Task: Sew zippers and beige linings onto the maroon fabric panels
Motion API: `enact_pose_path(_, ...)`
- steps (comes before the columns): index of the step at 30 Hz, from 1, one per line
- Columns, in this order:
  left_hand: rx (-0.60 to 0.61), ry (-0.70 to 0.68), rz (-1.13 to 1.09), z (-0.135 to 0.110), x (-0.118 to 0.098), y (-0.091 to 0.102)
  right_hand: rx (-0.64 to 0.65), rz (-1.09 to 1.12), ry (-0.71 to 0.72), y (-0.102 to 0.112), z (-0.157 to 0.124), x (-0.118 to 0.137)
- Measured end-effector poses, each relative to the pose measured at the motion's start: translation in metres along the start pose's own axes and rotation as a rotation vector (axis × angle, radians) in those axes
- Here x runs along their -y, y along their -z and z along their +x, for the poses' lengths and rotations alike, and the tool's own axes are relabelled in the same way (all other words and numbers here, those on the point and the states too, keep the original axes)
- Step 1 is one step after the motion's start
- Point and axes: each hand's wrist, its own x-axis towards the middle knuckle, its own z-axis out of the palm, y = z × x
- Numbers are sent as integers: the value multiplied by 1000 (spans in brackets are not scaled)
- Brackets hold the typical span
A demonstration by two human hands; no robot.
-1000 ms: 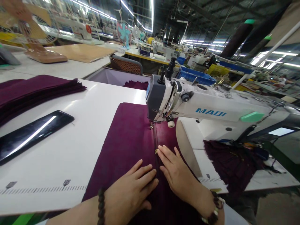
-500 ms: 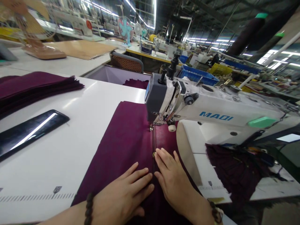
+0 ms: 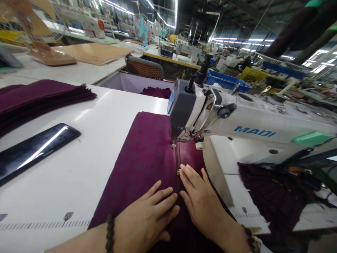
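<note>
A dark purple fabric panel (image 3: 142,154) lies flat under the presser foot (image 3: 174,144) of a white MAQI sewing machine (image 3: 252,123). A zipper (image 3: 177,156) runs along the panel from the foot toward me, with a brass-coloured slider (image 3: 178,172) on it. My left hand (image 3: 147,218) rests on the fabric left of the zipper, fingers stretched out. On the other side my right hand (image 3: 198,196) lies with extended fingers, its fingertips at the slider. Both palms face down on the cloth.
At the left are a stack of purple fabric pieces (image 3: 42,98) and a dark phone-like slab (image 3: 37,151). More purple pieces (image 3: 273,193) lie right of the machine. A lilac bin (image 3: 126,84) stands behind the table, near a chair (image 3: 144,67) and a desk fan (image 3: 47,42).
The whole view has shifted, so the machine, fabric and hands appear a little further right. Both hands stay in about the same place on the fabric.
</note>
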Motion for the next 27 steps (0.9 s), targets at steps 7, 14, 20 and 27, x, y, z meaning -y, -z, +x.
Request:
enact_pose_path(7,-10,53,-13,4,12,2,-13,16,-26,3,16,-7)
enact_pose_path(14,-76,89,-23,10,30,-2,-5,59,-65,2,35,-17)
enact_pose_path(20,-99,66,-9,15,47,-3,6,80,-75,1,52,-25)
enact_pose_path(27,-97,67,-52,22,66,-2,-2,133,-47,5,69,-36)
